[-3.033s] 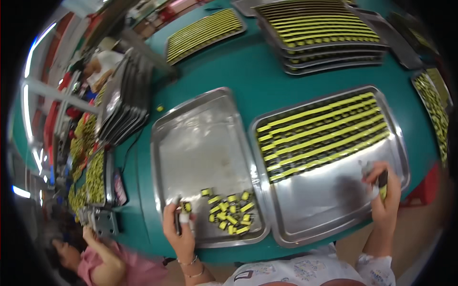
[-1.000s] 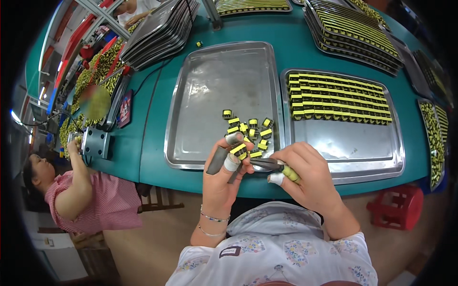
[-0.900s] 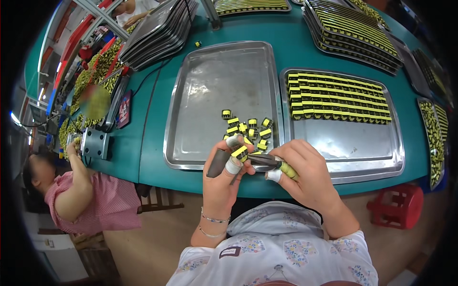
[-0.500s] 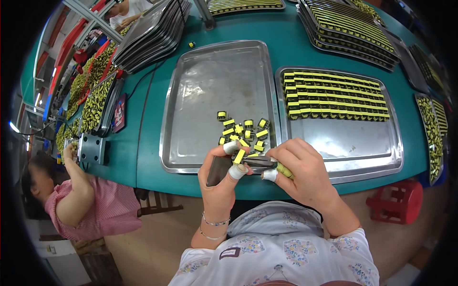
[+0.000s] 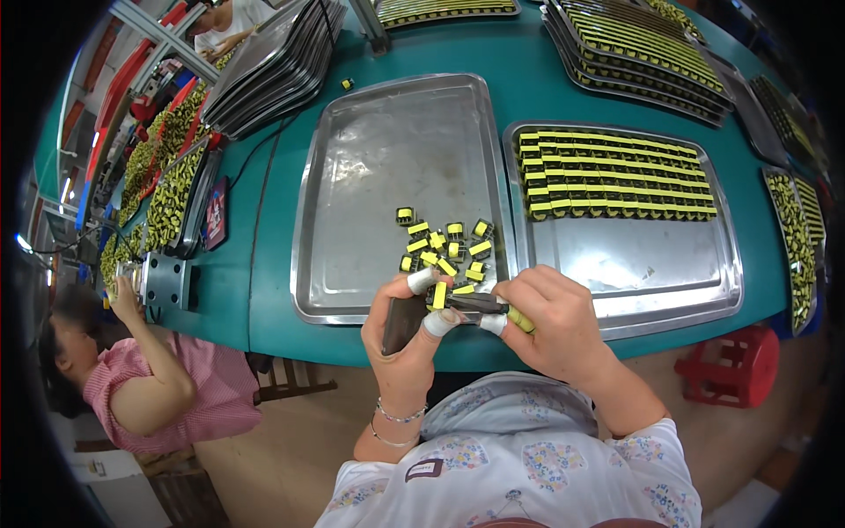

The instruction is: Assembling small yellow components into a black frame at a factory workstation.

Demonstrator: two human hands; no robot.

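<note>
My left hand (image 5: 407,374) pinches a small transformer (image 5: 440,296) wrapped in yellow tape between thumb and forefinger, both bound with white tape. A dark flat block (image 5: 402,327) rests against its palm. In my right hand (image 5: 559,324) is a pair of pliers (image 5: 480,304) with yellow-green handles, its dark jaws pointing left at the transformer. Whether the jaws touch it I cannot tell. Just beyond, several loose transformers (image 5: 454,252) lie scattered at the near right of a steel tray (image 5: 378,150).
A second tray (image 5: 634,273), on the right, bears neat rows of transformers (image 5: 616,176). Tray stacks stand at the far left (image 5: 273,62) and far right (image 5: 642,84). A co-worker in pink (image 5: 180,387) sits at left beside a metal fixture (image 5: 167,282). A red stool (image 5: 731,365) stands at right.
The transformer in my left hand stands more upright, and the pliers' jaws have turned slightly beside it. The co-worker's arm at left has shifted. The view has moved a little.
</note>
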